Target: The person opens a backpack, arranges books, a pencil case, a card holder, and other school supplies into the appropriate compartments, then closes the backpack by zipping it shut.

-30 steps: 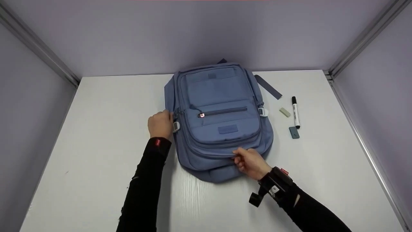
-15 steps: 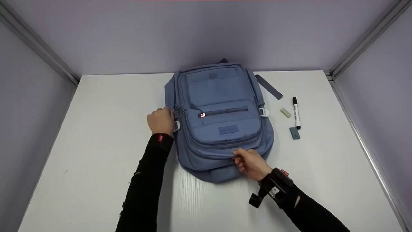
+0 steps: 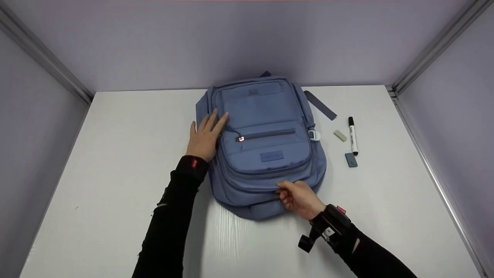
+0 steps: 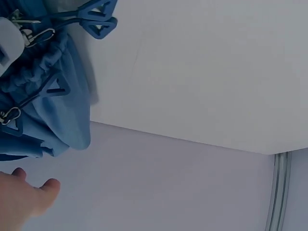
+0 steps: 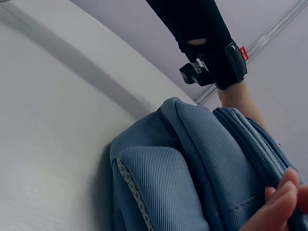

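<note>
The left hand (image 3: 203, 139) has spread out at nine o'clock on the rounded blue cloth backpack (image 3: 266, 146), maybe steadying it; the right hand (image 3: 301, 199) pinches it at five o'clock.

On the white table (image 3: 135, 123), as seen from the head camera, a white marker (image 3: 353, 136) lies at 3 o'clock, its black cap pointing to 12. Just beside it, at its 9 o'clock, is a small pale green block (image 3: 340, 135). A dark teal block (image 3: 351, 160) sits at the marker's 6 o'clock end, touching or nearly so. A pale lilac back wall (image 3: 154, 42) rises at 12 o'clock, with metal posts in its corners at 10 (image 3: 45, 56) and 2.
</note>
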Demonstrator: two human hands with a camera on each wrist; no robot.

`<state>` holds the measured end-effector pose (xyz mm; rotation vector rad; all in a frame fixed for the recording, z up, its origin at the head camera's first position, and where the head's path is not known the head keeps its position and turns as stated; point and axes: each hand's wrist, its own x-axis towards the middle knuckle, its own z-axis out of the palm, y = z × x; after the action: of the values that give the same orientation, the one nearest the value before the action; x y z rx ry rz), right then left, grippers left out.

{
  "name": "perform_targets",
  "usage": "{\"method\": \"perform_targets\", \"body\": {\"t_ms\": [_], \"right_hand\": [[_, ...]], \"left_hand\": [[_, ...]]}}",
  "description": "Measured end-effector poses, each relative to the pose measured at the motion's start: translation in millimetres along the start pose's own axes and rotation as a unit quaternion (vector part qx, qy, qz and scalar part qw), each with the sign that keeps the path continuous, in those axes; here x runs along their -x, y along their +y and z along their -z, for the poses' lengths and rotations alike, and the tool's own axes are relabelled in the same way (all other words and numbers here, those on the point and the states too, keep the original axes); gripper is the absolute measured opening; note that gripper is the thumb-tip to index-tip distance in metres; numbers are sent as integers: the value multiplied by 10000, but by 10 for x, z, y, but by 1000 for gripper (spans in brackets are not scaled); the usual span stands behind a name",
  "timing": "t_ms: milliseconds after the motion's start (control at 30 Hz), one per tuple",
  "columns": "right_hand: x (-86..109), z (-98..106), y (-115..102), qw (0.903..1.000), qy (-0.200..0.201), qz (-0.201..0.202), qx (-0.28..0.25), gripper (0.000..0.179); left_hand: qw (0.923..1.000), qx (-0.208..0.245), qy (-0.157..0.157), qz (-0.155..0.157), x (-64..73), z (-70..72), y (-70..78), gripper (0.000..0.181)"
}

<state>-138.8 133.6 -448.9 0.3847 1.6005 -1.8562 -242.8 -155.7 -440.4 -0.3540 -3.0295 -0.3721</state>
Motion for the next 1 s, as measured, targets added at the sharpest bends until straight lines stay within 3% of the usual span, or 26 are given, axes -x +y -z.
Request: {"method": "perform_targets", "body": {"t_ms": [200, 400, 767, 1000], "right_hand": [[-15, 24, 7, 9998, -32, -20, 182, 32], [-59, 165, -53, 9989, 343, 79, 301, 28], [-259, 605, -370, 9902, 1353, 161, 296, 27], [-444, 900, -677, 9862, 1611, 20, 381, 31]], "left_hand": [[9986, -269, -174, -420, -15, 0, 14, 92], [9967, -474, -218, -620, 21, -9, 35, 82], [9948, -100, 178, -1002, 346, -81, 93, 68], [9919, -27, 336, -1221, 528, -123, 247, 59]]}}
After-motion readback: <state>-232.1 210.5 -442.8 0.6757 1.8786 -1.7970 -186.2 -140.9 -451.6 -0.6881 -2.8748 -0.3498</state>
